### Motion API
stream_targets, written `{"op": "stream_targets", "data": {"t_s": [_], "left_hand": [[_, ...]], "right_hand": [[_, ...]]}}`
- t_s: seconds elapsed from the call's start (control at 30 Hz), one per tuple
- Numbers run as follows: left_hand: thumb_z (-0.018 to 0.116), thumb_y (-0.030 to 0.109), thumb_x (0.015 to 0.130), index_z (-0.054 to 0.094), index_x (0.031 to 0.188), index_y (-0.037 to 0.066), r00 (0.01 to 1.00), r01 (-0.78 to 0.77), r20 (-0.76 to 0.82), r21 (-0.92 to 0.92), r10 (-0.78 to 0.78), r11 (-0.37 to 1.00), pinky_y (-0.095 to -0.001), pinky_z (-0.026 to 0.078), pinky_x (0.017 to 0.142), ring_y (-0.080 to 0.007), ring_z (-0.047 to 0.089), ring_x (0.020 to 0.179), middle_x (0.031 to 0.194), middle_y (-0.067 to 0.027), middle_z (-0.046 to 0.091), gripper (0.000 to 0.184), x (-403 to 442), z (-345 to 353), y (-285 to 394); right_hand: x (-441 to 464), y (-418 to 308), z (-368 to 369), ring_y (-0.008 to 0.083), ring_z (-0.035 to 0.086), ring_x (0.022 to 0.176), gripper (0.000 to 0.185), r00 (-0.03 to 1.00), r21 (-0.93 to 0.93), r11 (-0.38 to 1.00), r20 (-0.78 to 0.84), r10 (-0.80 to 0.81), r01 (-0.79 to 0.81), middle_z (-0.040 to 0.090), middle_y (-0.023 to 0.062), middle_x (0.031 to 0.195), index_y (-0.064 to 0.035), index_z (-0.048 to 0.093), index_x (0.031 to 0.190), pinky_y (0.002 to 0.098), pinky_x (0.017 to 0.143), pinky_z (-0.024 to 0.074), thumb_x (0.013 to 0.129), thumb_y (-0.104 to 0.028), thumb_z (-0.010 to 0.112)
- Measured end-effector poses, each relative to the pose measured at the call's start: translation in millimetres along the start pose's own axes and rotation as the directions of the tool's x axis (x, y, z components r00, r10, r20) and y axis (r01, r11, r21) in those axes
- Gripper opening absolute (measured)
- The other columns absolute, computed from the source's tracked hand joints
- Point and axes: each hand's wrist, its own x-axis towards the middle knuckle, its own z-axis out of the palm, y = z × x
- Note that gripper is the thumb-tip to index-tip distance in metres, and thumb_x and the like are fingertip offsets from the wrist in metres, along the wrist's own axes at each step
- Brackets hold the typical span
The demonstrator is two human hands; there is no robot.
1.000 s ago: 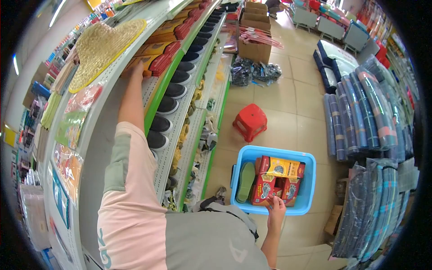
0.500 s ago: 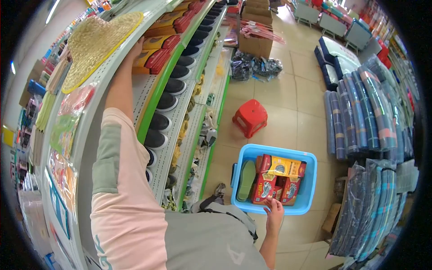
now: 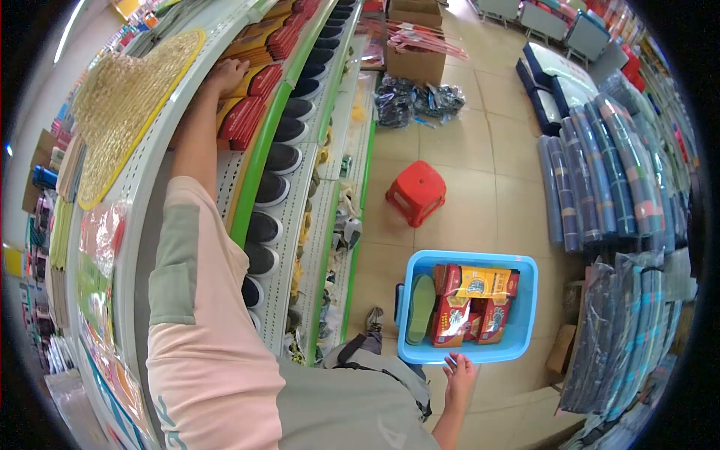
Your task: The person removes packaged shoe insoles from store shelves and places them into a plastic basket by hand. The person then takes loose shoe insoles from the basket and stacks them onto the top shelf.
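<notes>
My left hand is stretched out over the upper shelf, its partly bent fingers lying on a row of red and yellow packets. It does not visibly hold any of them. My right hand hangs low, fingers loosely apart and nothing in them, close by the near rim of a blue plastic bin. Inside the bin lie a green insole, several red packets and a yellow-fronted packet across the top of them.
Dark slip-on shoes line the shelf below the packets. A straw hat sits on the shelf top at left. On the floor are a red stool and plastic-wrapped bundles. Rolled, wrapped mats stand at right.
My left hand has shifted on the packets, and its back and fingers now show more. The bin appears slightly lower and further right in view; my right hand now sits beside its near rim.
</notes>
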Motion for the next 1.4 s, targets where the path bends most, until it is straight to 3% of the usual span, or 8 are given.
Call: {"op": "stream_targets", "data": {"t_s": [0.27, 0.37, 0.57, 0.87, 0.97, 1.27, 1.37, 1.4], "left_hand": [[0.037, 0.048, 0.097, 0.058, 0.122, -0.005, 0.973, 0.077, 0.214, 0.059, -0.088, 0.995, -0.0448, 0.037, 0.106, -0.0374, 0.05, 0.124, 0.129, -0.0287, 0.052, 0.062, 28, 17, -5], [0.035, 0.052, 0.097, 0.054, 0.126, -0.007, 0.974, 0.131, 0.177, 0.076, -0.142, 0.989, -0.043, 0.035, 0.108, -0.0378, 0.049, 0.126, 0.131, -0.0283, 0.051, 0.069, 19, 15, 4], [0.031, 0.058, 0.097, 0.055, 0.125, -0.009, 0.951, 0.174, 0.258, 0.003, -0.169, 0.985, -0.0429, 0.033, 0.11, -0.0374, 0.048, 0.126, 0.131, -0.0286, 0.051, 0.077, 14, 4, 13], [0.029, 0.063, 0.095, 0.056, 0.124, -0.008, 0.9, 0.277, 0.318, 0.105, -0.296, 0.955, -0.0478, 0.032, 0.11, -0.0364, 0.048, 0.127, 0.134, -0.0257, 0.051, 0.082, 11, 1, 20], [0.028, 0.065, 0.094, 0.055, 0.125, -0.008, 0.896, 0.274, 0.314, 0.164, -0.314, 0.948, -0.0504, 0.032, 0.11, -0.0365, 0.047, 0.128, 0.136, -0.0252, 0.049, 0.084, 9, -4, 27], [0.027, 0.066, 0.094, 0.05, 0.13, -0.008, 0.896, 0.325, 0.287, 0.092, -0.338, 0.941, -0.0473, 0.034, 0.108, -0.0379, 0.049, 0.126, 0.136, -0.0281, 0.047, 0.086, 20, 16, 5], [0.021, 0.063, 0.096, 0.045, 0.135, -0.006, 0.94, 0.157, 0.283, 0.144, -0.192, 0.977, -0.0483, 0.033, 0.109, -0.0449, 0.047, 0.124, 0.132, -0.0335, 0.048, 0.083, 44, 47, -38], [0.017, 0.059, 0.098, 0.039, 0.143, 0.004, 0.971, 0.008, 0.229, 0.238, -0.064, 0.971, -0.0508, 0.032, 0.108, -0.0474, 0.046, 0.124, 0.135, -0.0333, 0.045, 0.074, 19, 25, -10]], "right_hand": [[-8, 22, 3, 0.021, 0.064, 0.094, 0.027, 0.998, -0.017, 0.998, -0.038, 0.059, -0.06, 0.065, 0.0102, 0.108, -0.0038, 0.054, 0.111, 0.0322, 0.074, 0.0494, 0.097, -0.026, 0.056], [-13, 23, 9, 0.021, 0.065, 0.093, 0.027, 0.999, -0.034, 0.998, -0.025, 0.047, -0.048, 0.065, 0.0106, 0.107, -0.003, 0.055, 0.112, 0.032, 0.073, 0.0505, 0.096, -0.026, 0.057], [-14, 26, 12, 0.022, 0.065, 0.093, 0.028, 1.0, -0.032, 0.999, -0.008, 0.027, -0.028, 0.065, 0.0124, 0.108, -0.0012, 0.054, 0.112, 0.0316, 0.074, 0.0513, 0.096, -0.024, 0.057], [-9, 20, 14, 0.0204, 0.066, 0.091, 0.025, 1.0, -0.032, 0.999, -0.028, -0.001, 0.0, 0.066, 0.0101, 0.105, -0.0028, 0.055, 0.111, 0.03, 0.07, 0.0517, 0.096, -0.023, 0.057], [-10, 21, 13, 0.0203, 0.066, 0.09, 0.025, 0.999, -0.03, 1.0, -0.035, -0.002, 0.001, 0.066, 0.0099, 0.104, -0.0028, 0.055, 0.11, 0.03, 0.07, 0.0517, 0.096, -0.023, 0.057], [-19, 25, 3, 0.0208, 0.066, 0.092, 0.027, 0.999, -0.017, 1.0, -0.054, 0.006, -0.007, 0.066, 0.0102, 0.105, -0.0022, 0.055, 0.112, 0.0307, 0.071, 0.0518, 0.097, -0.024, 0.056], [-18, 30, -4, 0.0218, 0.065, 0.095, 0.029, 0.999, -0.039, 0.999, -0.054, 0.004, -0.006, 0.065, 0.0109, 0.107, -0.0015, 0.055, 0.114, 0.0322, 0.073, 0.0516, 0.097, -0.025, 0.055], [-17, 34, -10, 0.0221, 0.064, 0.096, 0.03, 0.997, -0.053, 0.998, -0.07, 0.011, -0.015, 0.065, 0.0111, 0.108, -0.0013, 0.055, 0.115, 0.0328, 0.073, 0.0515, 0.097, -0.025, 0.055]]}}
